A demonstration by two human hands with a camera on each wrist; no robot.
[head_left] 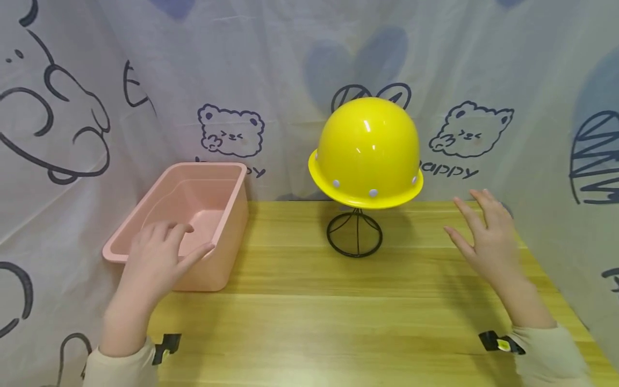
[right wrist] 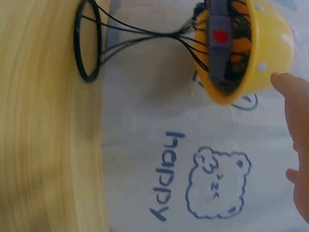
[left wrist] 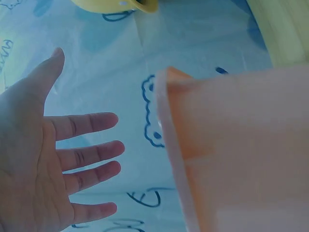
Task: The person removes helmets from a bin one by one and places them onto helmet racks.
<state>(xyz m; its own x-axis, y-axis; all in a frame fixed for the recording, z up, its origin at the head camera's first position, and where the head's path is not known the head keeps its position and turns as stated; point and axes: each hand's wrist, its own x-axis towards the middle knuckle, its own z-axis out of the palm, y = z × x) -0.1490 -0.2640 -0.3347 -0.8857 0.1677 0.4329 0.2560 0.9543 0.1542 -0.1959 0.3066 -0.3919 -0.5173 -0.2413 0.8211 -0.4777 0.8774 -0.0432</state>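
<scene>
A glossy yellow hard hat [head_left: 367, 150] sits on a black wire stand [head_left: 358, 256] towards the back of the table. From below, the right wrist view shows a grey band [right wrist: 219, 43] inside the hat. My left hand [head_left: 155, 258] hovers by the near side of a pink plastic bin [head_left: 232, 236], fingers spread and holding nothing; the left wrist view shows its fingertips apart from the bin's rim [left wrist: 169, 125]. To the right of the hat, my right hand [head_left: 495, 242] is raised above the table, fingers spread and holding nothing.
The wooden table [head_left: 329, 333] runs back to a pale curtain [head_left: 280, 64] with cartoon bears and hearts. More curtain hangs close along the left and right sides. Each sleeve cuff has a black strap piece [head_left: 490, 341] at it.
</scene>
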